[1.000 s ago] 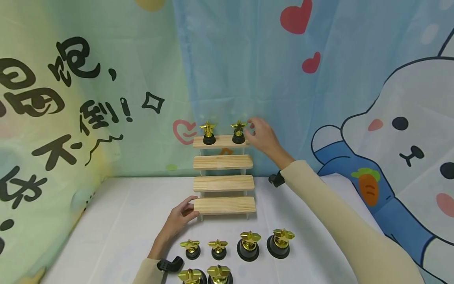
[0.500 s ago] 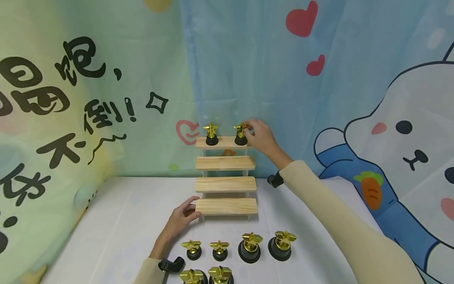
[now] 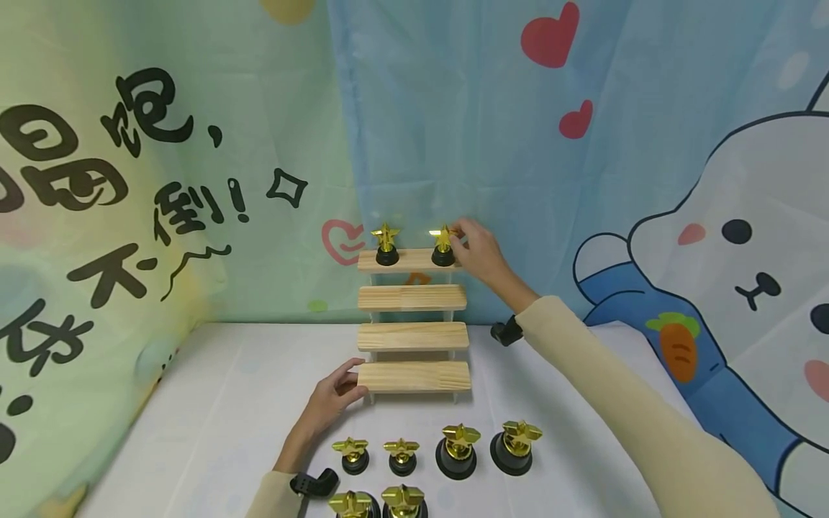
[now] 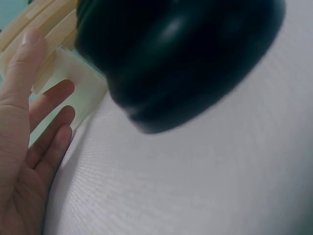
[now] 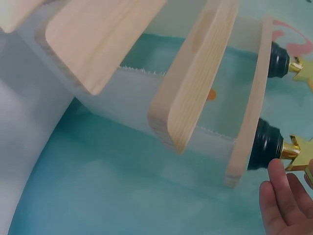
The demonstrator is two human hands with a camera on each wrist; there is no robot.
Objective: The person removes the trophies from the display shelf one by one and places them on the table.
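A stepped display stand with several wooden shelves [image 3: 412,337] rises at the back of the table. At the right of its top shelf, my right hand [image 3: 481,248] pinches the gold star of a small trophy [image 3: 443,244]. That trophy's black base [image 5: 264,144] appears to rest on the shelf in the right wrist view; the thumb is partly cut off there. A matching trophy [image 3: 386,244] stands at the shelf's left. My left hand [image 3: 330,397] holds the left end of the bottom shelf, with the thumb [image 4: 27,61] on the wood and fingers by the clear side panel [image 4: 80,73].
In front of the stand are two small trophies [image 3: 353,456] and two larger ones [image 3: 456,453]. More trophies [image 3: 404,501] are cut off at the front edge. A blurred dark base [image 4: 181,54] looms in the left wrist view. A printed curtain [image 3: 447,122] hangs behind.
My right fingers have closed on the trophy's star. The trophy has turned and shifted slightly right on the top shelf. My left hand stays at the bottom shelf; the head view has shifted slightly.
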